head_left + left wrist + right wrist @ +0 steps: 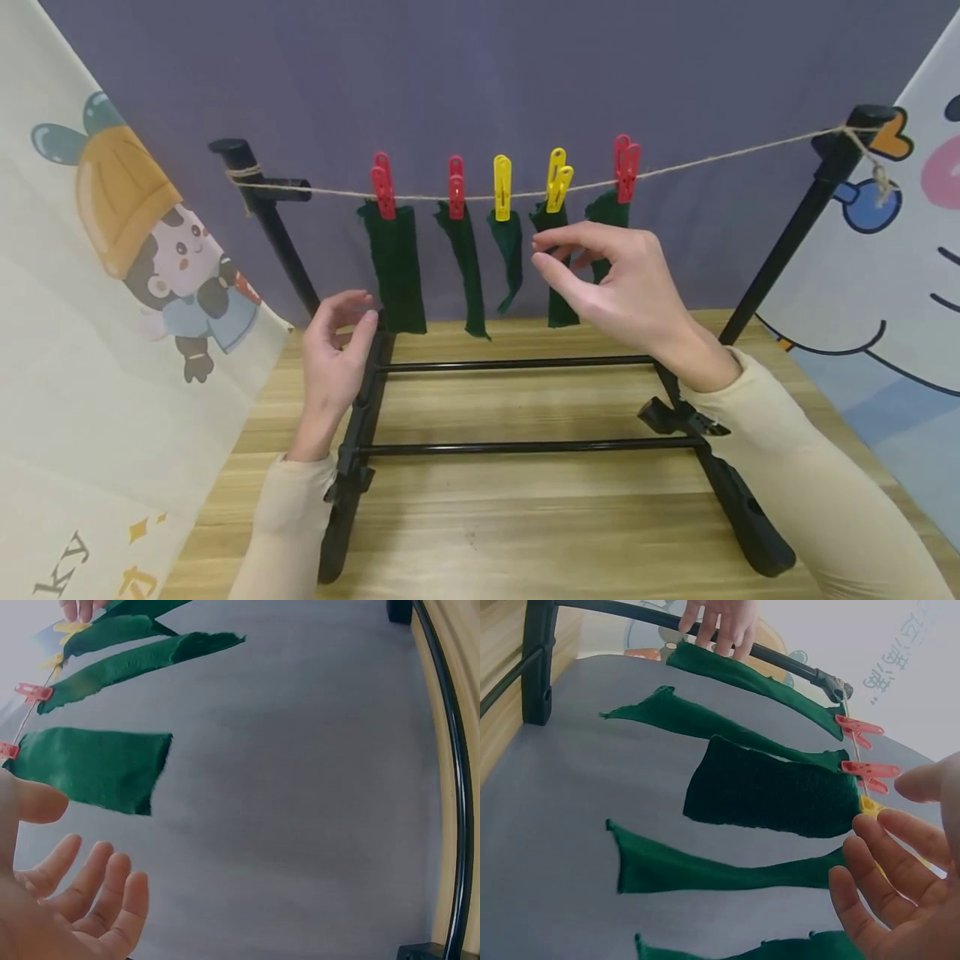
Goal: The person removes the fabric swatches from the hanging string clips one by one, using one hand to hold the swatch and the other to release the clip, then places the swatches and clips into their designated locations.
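Note:
Several dark green cloth pieces hang from a twine line point(720, 158), each under a plastic clothespin. The leftmost, a wide cloth point(397, 271), is held by a red clothespin point(383, 187); a narrow cloth point(468, 279) hangs beside it. My left hand point(333, 350) is just left of the wide cloth, fingers loosely bent around nothing. In front of the cloth point(562, 307) under the right yellow clothespin point(558, 183), my right hand point(618, 283) has its thumb and fingertips apart with nothing between them. It partly hides the rightmost cloth point(609, 212), pinned by a red clothespin point(627, 171).
The twine is tied between two black posts, the left post point(281, 250) and the right post point(787, 242). Their black frame, with two crossbars point(517, 447), stands on a wood-grain table point(480, 525). A grey-purple backdrop point(480, 75) and printed cartoon curtains point(67, 333) surround it.

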### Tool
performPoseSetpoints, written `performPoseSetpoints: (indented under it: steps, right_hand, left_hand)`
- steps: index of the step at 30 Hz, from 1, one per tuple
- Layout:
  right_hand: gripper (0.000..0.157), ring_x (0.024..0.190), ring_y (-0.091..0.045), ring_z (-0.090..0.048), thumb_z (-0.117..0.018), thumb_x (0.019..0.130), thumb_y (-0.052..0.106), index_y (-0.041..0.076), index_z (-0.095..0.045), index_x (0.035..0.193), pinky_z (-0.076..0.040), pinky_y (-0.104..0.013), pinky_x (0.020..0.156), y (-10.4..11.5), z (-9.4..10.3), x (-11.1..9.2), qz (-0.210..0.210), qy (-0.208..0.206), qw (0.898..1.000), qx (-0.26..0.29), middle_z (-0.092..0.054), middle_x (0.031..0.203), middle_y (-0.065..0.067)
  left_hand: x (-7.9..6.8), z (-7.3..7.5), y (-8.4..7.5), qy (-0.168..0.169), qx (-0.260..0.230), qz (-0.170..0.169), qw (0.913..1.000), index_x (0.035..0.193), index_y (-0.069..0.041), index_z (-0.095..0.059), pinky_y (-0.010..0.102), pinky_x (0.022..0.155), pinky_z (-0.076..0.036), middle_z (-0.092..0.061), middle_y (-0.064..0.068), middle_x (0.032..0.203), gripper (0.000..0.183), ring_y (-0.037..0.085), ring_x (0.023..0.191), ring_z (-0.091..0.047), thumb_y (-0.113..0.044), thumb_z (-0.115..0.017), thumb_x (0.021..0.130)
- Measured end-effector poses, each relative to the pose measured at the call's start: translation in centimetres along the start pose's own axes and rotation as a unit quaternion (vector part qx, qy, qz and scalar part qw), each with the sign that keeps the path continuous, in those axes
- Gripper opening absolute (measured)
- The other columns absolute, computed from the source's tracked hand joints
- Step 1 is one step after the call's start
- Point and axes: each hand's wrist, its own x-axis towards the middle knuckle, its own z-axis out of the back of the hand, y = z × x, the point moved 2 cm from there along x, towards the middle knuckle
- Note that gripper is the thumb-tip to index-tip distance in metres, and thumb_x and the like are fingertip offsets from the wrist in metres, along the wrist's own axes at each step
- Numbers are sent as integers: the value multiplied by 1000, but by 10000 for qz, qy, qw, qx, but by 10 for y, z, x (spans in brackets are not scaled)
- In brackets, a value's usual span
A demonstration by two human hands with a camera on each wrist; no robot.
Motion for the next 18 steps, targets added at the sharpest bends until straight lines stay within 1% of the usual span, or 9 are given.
performPoseSetpoints:
  steps: [2,5,8,10,12,15,18]
  right_hand:
    - [19,82,-4,-66,-74,94,18,13,-79,111,-54,-22,75,2,-2,3,55,6,10000,21,-78,99,3]
    - [19,83,-3,-66,-74,93,18,12,-78,111,-55,-25,76,6,-3,8,144,41,9999,33,-77,98,3]
    - [20,83,-2,-66,-74,93,18,11,-78,111,-56,-25,76,9,-5,13,209,78,9997,34,-78,99,3]
    - [20,82,-2,-65,-75,93,19,11,-78,111,-56,-25,76,12,-6,16,242,92,9996,56,-77,98,3]
    - [20,80,-2,-65,-74,93,20,12,-78,111,-56,-25,76,15,-7,20,260,96,9996,64,-77,95,4]
    - [20,77,-3,-63,-74,93,21,12,-79,111,-56,-26,76,20,-9,25,263,103,9996,97,-75,89,5]
    - [20,77,-2,-63,-74,93,22,13,-79,111,-56,-27,75,25,-11,30,258,128,9995,111,-76,92,6]
  left_hand:
    - [2,1,1,98,-16,135,9999,129,-2,-63,15,81,-51,-68,13,126,30,8,101,-63,-12,-63,100]
    - [6,0,2,248,-62,348,9991,130,-1,-61,15,79,-52,-68,8,126,32,9,100,-63,-14,-63,101]
    - [9,-3,2,341,-233,445,9982,130,0,-61,17,78,-53,-67,4,121,31,14,101,-64,-15,-60,103]
    - [12,-5,2,363,-348,475,9976,130,0,-61,19,78,-54,-67,2,118,30,14,101,-64,-15,-58,104]
    - [15,-7,1,373,-410,485,9973,129,0,-62,20,79,-55,-66,0,116,30,13,100,-64,-15,-57,104]
    - [19,-9,0,360,-391,548,9971,129,0,-62,20,79,-55,-65,-3,114,30,7,97,-63,-16,-58,104]
    - [23,-11,-2,332,-369,602,9969,128,0,-62,20,78,-54,-65,-6,112,30,5,95,-62,-17,-59,104]
